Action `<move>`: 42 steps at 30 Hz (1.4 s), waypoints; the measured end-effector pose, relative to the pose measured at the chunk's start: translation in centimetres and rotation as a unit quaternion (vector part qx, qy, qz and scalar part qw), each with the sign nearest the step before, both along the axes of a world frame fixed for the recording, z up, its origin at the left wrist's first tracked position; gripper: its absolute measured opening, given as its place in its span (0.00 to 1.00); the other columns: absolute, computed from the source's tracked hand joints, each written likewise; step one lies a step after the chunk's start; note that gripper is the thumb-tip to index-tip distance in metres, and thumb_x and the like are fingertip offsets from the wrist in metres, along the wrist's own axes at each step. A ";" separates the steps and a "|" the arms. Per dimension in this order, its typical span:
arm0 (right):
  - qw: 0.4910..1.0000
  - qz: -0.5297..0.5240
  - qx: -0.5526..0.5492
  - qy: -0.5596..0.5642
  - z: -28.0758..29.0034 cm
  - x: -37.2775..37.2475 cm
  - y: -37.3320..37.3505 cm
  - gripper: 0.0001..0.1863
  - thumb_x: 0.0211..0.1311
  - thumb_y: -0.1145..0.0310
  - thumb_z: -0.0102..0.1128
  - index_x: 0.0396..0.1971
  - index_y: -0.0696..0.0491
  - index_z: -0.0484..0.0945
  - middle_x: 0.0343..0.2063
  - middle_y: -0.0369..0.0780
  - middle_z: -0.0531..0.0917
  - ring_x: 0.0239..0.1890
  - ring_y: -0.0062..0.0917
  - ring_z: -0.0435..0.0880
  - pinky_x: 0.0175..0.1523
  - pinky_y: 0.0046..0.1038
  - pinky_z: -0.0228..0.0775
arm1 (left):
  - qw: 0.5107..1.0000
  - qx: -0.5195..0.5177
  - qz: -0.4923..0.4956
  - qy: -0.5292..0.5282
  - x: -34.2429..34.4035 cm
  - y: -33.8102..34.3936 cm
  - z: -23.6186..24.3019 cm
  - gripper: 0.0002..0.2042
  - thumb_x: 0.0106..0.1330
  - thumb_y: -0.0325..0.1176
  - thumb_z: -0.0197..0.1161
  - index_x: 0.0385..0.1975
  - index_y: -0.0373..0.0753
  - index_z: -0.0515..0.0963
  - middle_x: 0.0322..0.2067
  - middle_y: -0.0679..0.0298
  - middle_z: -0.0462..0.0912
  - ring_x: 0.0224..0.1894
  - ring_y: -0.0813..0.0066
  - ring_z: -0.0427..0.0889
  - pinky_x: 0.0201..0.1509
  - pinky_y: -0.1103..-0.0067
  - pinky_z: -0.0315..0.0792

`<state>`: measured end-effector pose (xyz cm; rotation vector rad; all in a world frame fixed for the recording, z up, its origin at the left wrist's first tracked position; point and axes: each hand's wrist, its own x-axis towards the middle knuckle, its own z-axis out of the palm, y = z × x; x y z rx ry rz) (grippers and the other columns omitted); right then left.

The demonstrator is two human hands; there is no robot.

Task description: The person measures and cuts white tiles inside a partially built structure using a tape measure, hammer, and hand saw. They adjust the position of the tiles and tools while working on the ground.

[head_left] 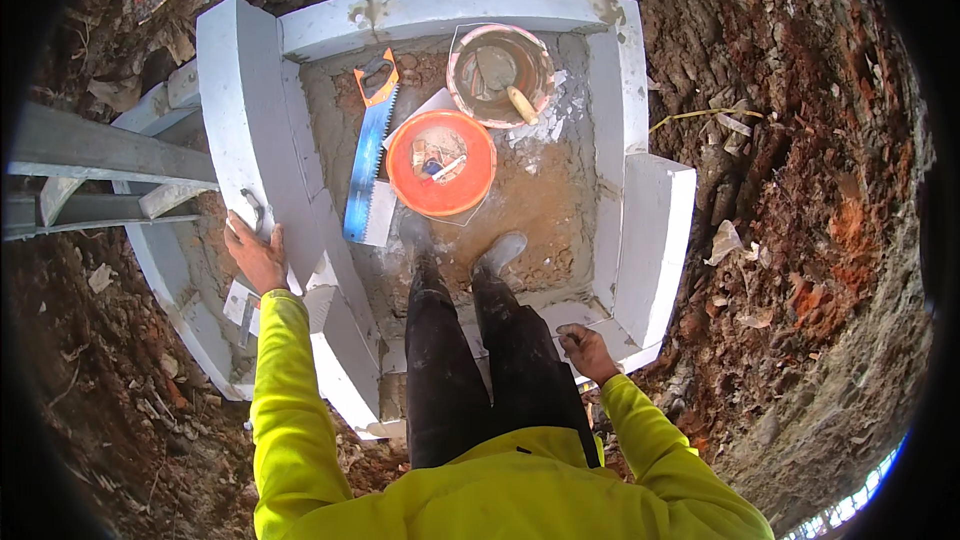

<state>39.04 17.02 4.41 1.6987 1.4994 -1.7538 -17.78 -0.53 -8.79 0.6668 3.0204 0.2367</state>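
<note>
My left hand rests at the near end of a tall white block wall. Its fingers are closed round a small pale hand tool with a dark curved handle; its exact kind is hard to make out. My right hand hangs beside my right leg above the near blocks, fingers curled in with nothing seen in them. Between the walls lies a handsaw with a blue blade and orange handle. An orange bucket holding small items stands next to it. Behind that is a mortar bucket with a wooden-handled trowel.
White block walls surround my boots on the right and far sides. Grey metal beams reach in from the left. A white block piece with a flat metal blade lies left of the wall. Rough earth rises outside.
</note>
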 end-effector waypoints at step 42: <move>0.944 -0.134 0.267 0.141 12.0 10.0 6.6 0.31 0.64 0.64 0.60 0.65 0.59 0.64 0.57 0.56 0.73 0.60 0.50 0.72 0.64 0.40 0.64 | 0.627 0.075 -0.178 -0.755 45.9 28.9 18.4 0.06 0.63 0.24 0.62 0.32 0.40 0.71 0.25 0.72 0.74 0.24 0.85 0.74 0.27 0.85 0.70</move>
